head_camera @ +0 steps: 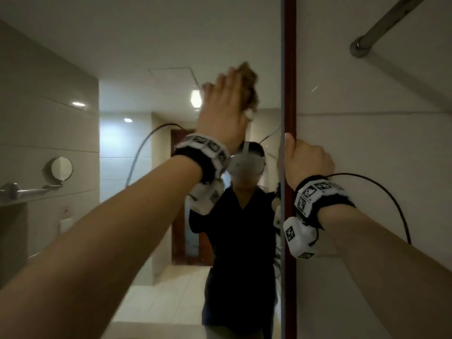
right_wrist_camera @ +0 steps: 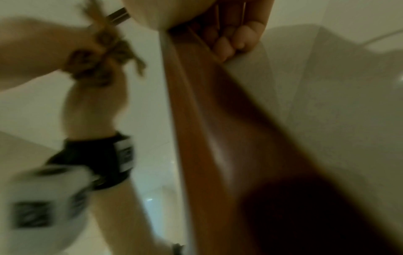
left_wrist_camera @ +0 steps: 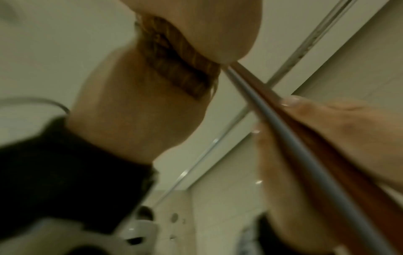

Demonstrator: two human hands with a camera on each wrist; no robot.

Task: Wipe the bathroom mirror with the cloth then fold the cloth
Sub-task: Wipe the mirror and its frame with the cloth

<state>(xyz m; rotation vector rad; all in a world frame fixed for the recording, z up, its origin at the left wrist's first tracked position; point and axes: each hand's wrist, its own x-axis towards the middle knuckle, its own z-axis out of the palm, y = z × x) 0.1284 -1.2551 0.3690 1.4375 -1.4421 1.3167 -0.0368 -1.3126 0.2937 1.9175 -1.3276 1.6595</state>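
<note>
A large wall mirror [head_camera: 146,69] fills the left of the head view, with a reddish-brown wooden frame [head_camera: 290,69] down its right edge. My left hand [head_camera: 222,106] is raised high and presses a bunched brown cloth [head_camera: 253,94] against the glass with flat palm and straight fingers. The left wrist view shows the cloth [left_wrist_camera: 181,69] sandwiched between the palm [left_wrist_camera: 135,112] and its reflection. My right hand [head_camera: 308,162] grips the frame lower down, thumb at the front and fingers [right_wrist_camera: 235,39] curled round the frame [right_wrist_camera: 207,120] behind. The cloth [right_wrist_camera: 104,57] looks blurred in the right wrist view.
A beige tiled wall [head_camera: 367,143] lies right of the frame, with a metal rail [head_camera: 381,25] fixed at top right. A black cable [head_camera: 391,199] loops from my right wrist band. The mirror reflects a person, a round wall mirror [head_camera: 61,168] and a doorway.
</note>
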